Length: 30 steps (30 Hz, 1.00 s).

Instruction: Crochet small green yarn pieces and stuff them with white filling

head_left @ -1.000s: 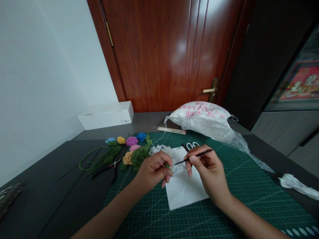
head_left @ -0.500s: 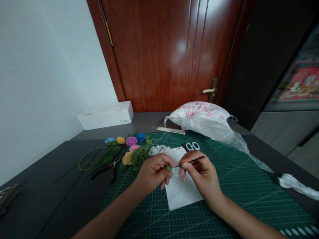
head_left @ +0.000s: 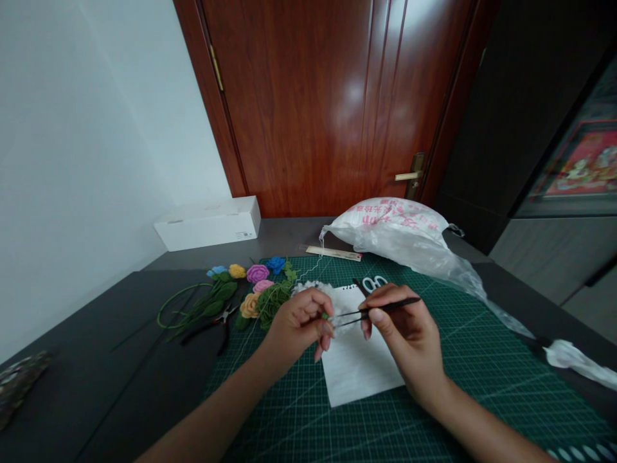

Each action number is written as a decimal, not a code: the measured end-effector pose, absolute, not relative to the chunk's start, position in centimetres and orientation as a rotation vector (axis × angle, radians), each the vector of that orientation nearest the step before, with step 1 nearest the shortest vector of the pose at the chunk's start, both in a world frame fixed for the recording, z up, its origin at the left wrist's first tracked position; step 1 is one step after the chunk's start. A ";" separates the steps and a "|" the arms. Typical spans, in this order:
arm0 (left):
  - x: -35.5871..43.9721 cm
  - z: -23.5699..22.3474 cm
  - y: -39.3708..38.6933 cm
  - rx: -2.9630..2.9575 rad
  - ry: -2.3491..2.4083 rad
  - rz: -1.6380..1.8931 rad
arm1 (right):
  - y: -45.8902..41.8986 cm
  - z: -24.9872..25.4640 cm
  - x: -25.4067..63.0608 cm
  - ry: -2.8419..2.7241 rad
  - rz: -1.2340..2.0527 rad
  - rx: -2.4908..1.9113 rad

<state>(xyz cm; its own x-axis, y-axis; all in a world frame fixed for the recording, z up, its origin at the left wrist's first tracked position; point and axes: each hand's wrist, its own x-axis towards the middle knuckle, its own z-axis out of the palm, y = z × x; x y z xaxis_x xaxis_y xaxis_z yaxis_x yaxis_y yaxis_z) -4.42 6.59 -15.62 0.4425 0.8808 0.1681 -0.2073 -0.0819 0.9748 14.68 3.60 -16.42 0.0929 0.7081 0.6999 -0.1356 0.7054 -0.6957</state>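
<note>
tweezers [head_left: 380, 308], one pair, held in right hand [head_left: 403, 334]; left hand [head_left: 299, 325] pinches one green bit [head_left: 326, 316].

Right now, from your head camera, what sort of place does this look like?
Probably a home craft corner rather than a workshop: a green cutting mat lies on a dark tabletop, with yarn flowers and pliers beside it, and a varnished wooden room door stands behind.

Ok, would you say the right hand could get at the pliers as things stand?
Probably not directly: the right hand holds tweezers, and the left hand and forearm lie between it and the pliers.
</note>
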 end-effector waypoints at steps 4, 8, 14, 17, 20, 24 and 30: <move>-4.2 -15.6 6.4 1.314 0.641 1.021 | 3.5 -16.9 14.7 -1.440 0.522 -0.514; -4.0 -15.6 6.3 1.281 0.623 1.012 | 3.4 -17.1 14.7 -1.482 0.415 -0.529; -4.1 -15.6 6.3 1.289 0.623 1.008 | 3.3 -16.9 14.5 -1.386 0.479 -0.551; -4.2 -15.6 6.3 1.312 0.633 1.002 | 3.4 -16.5 14.2 -1.289 0.616 -0.565; -4.2 -15.6 6.2 1.341 0.654 0.994 | 3.6 -16.2 14.0 -1.204 0.746 -0.594; -4.1 -15.7 6.1 1.382 0.686 0.984 | 3.9 -16.0 14.0 -1.166 0.854 -0.633; -4.0 -15.6 6.0 1.405 0.716 0.981 | 3.6 -16.6 13.6 -1.246 0.857 -0.627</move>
<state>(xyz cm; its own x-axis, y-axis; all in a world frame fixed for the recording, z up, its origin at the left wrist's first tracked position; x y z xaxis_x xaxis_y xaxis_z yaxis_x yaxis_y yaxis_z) -4.02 5.96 -15.62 0.4512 0.8809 0.1429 -0.1325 -0.0922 0.9869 13.57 3.62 -16.58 0.0897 0.8333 0.5454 -0.2111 0.5511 -0.8073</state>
